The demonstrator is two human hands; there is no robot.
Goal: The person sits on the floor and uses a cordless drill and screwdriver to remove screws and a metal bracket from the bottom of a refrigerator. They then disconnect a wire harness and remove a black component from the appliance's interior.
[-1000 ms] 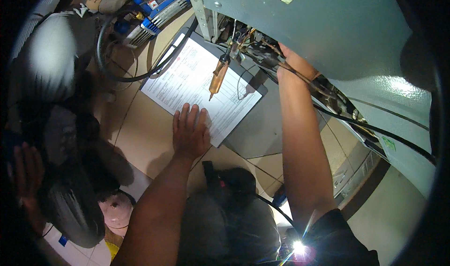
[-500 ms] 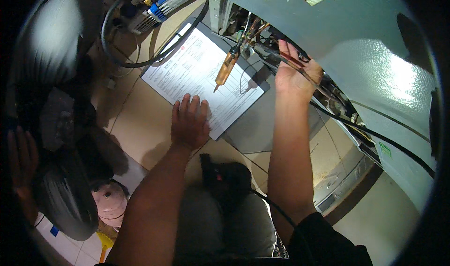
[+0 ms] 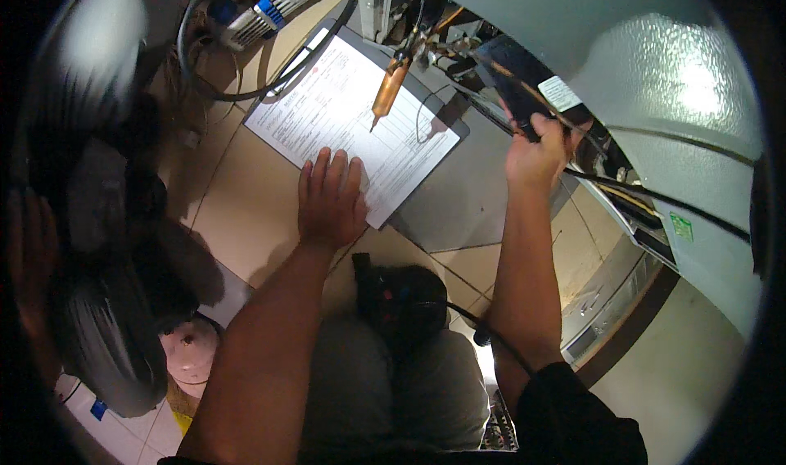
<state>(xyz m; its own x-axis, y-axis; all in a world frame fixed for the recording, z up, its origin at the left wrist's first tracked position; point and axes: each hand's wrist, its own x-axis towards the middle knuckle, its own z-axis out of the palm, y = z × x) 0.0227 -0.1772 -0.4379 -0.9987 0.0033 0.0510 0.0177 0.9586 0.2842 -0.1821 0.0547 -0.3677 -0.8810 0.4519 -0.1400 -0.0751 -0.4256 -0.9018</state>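
Note:
My left hand (image 3: 332, 199) lies flat with fingers stretched, its fingertips on the lower edge of a printed paper form (image 3: 352, 129) on a dark clipboard (image 3: 461, 131). My right hand (image 3: 536, 154) is closed at the opening of a grey-green metal cabinet (image 3: 671, 80). Thumb and fingers grip the lower edge of a black flat part (image 3: 512, 76) with a white label; what it belongs to is hidden. A thin copper pipe (image 3: 524, 84) crosses in front of it. A copper filter drier (image 3: 390, 90) with a narrow tip hangs from the pipework over the form.
A blue-and-silver pump-like machine (image 3: 282, 6) stands at the far left beside a looped black hose (image 3: 184, 64). Another person's dark-clothed leg (image 3: 115, 358) is at left, near a pink rounded container (image 3: 190, 352). A black strapped pouch (image 3: 401, 301) sits at my lap.
My right hand went from fingers spread, palm up, behind the pipe to a closed grip on the black labelled part, which now shows. My left hand stays on the form. The view shifted slightly.

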